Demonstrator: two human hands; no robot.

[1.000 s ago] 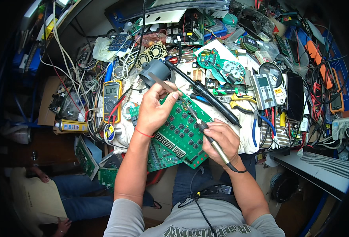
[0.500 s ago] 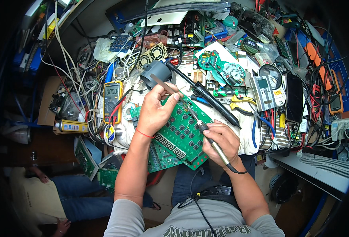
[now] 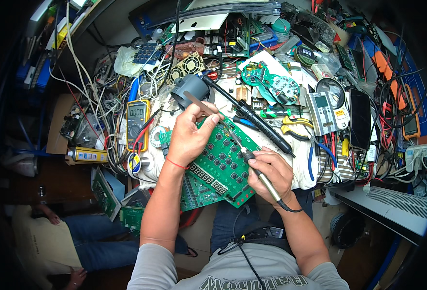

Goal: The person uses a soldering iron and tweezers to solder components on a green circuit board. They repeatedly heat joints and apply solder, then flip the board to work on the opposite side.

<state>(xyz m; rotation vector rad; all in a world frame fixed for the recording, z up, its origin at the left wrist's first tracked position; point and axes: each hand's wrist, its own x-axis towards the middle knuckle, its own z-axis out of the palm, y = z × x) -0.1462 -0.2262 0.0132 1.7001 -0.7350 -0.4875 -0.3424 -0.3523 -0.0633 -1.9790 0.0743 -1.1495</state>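
A green circuit board (image 3: 243, 177) with rows of black push buttons and a digit display lies at the bench's front edge, over another green board (image 3: 194, 191). Metal tweezers (image 3: 197, 102) are pinched between the thumb and fingers of my left hand (image 3: 190, 134), which rests at the board's upper left. My right hand (image 3: 276, 173) grips a soldering iron (image 3: 267, 185) like a pen from the right. Its tip and the tweezers' points come close together over small parts at the board's upper edge. Whether they touch is too small to tell.
A yellow multimeter (image 3: 137, 125) stands left of the boards. Behind my hands are a grey round holder (image 3: 192, 90) and a long black tube-like tool (image 3: 257, 118). Yellow-handled pliers (image 3: 296, 126) lie right. At lower left sits another person (image 3: 49, 239).
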